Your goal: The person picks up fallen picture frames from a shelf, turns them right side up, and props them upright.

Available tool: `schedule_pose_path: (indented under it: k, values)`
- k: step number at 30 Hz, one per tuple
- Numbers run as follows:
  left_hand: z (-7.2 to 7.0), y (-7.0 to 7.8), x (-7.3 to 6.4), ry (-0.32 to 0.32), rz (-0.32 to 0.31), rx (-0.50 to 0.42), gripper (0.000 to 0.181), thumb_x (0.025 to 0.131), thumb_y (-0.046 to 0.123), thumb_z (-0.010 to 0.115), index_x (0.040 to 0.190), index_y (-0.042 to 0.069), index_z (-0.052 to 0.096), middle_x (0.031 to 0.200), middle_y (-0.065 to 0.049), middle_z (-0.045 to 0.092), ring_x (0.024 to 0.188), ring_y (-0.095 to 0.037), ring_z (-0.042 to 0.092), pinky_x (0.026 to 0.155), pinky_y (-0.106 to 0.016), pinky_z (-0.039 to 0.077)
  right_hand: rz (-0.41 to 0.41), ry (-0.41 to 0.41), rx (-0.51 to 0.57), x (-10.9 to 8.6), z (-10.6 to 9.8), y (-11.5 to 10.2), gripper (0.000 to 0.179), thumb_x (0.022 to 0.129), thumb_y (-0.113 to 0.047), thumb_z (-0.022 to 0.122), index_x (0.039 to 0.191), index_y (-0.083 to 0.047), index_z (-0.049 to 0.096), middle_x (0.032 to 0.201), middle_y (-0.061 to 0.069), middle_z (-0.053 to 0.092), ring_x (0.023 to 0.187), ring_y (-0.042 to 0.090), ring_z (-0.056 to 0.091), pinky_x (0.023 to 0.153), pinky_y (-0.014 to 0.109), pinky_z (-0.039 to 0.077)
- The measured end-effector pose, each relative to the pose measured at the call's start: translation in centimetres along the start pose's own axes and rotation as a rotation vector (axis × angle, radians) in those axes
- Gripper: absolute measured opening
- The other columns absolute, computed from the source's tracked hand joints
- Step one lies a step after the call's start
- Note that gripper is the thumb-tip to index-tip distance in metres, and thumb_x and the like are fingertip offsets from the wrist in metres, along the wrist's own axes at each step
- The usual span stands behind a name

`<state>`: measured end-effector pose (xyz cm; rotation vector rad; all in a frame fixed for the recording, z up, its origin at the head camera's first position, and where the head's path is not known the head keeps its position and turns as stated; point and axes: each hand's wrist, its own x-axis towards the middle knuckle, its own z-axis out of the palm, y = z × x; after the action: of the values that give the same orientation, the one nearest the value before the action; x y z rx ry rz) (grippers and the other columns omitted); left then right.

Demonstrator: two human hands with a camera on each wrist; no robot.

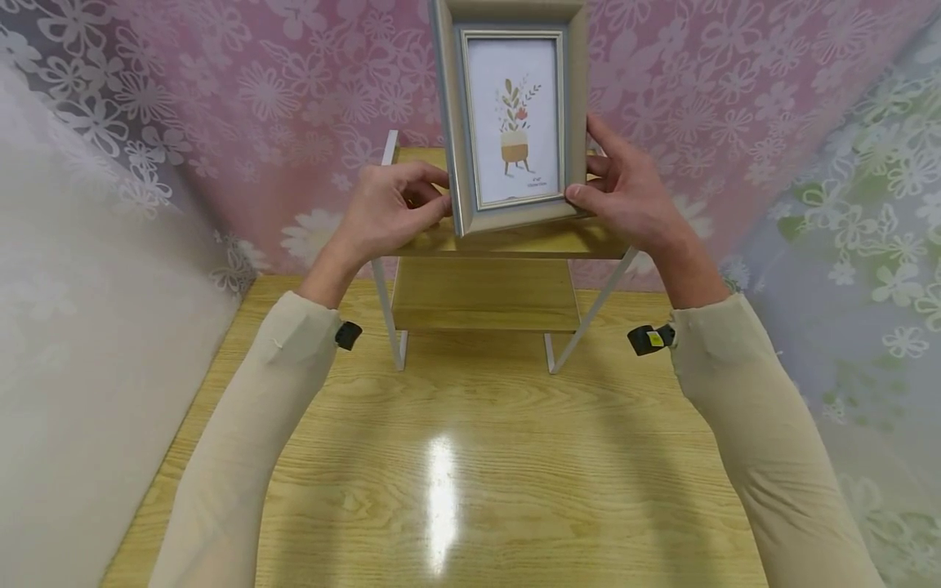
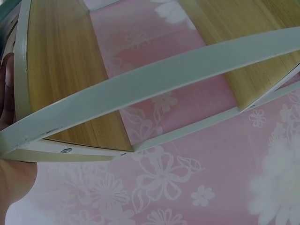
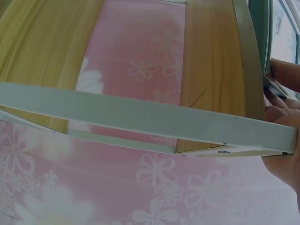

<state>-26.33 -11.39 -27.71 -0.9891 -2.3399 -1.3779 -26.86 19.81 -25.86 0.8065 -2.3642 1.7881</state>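
Observation:
A picture frame point(image 1: 515, 214) with a beige border and a potted-plant print stands tilted over the top board point(image 1: 426, 242) of a small two-tier shelf. My right hand point(image 1: 632, 196) grips its lower right side, thumb on the front and fingers round the edge. At the lower left side, my left hand point(image 1: 390, 204) pinches the frame's edge with curled fingers; the fingertips are partly hidden by it. In the right wrist view, part of the frame point(image 3: 260, 37) and right-hand fingers point(image 3: 286, 75) show beyond the top board. Left-hand fingers point(image 2: 7, 89) appear at the left wrist view's edge.
White metal legs point(image 1: 387, 314) carry the shelf's lower board point(image 1: 485, 294). It stands on a glossy wood-grain surface point(image 1: 353, 474), against a pink floral backdrop point(image 1: 294, 106). A pale panel point(image 1: 95, 269) rises at left, a floral one point(image 1: 860, 269) at right.

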Motion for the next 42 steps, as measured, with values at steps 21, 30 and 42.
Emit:
schedule_pose_path:
  k: [21,30,42]
  values:
    - [-0.11,0.05,-0.27,0.021,0.000,-0.094,0.020,0.092,0.007,0.069,0.110,0.000,0.071,0.089,-0.014,0.075,0.067,-0.013,0.069,0.064,-0.023,0.055,-0.017,-0.023,-0.092,0.01,0.12,0.02,0.083,0.092,0.011,0.059,0.157,-0.031,0.029,0.154,0.008,0.043,0.113,0.022,0.066,0.089,0.022,0.054]
    - [-0.13,-0.09,-0.11,0.017,0.002,-0.081,0.018,0.093,0.008,0.068,0.108,-0.001,0.071,0.089,-0.013,0.076,0.067,-0.013,0.071,0.065,-0.023,0.057,-0.024,-0.035,-0.047,0.07,0.06,-0.02,0.083,0.091,0.013,0.059,0.157,-0.029,0.030,0.151,0.014,0.046,0.108,0.018,0.069,0.087,0.021,0.054]
    - [-0.11,-0.09,-0.13,0.033,-0.031,-0.072,0.017,0.093,0.007,0.067,0.108,-0.002,0.070,0.088,-0.014,0.075,0.067,-0.011,0.069,0.065,-0.024,0.057,-0.050,-0.077,0.155,-0.12,-0.27,0.32,0.079,0.091,0.015,0.057,0.157,-0.020,0.031,0.150,0.017,0.046,0.101,0.015,0.071,0.082,0.022,0.057]
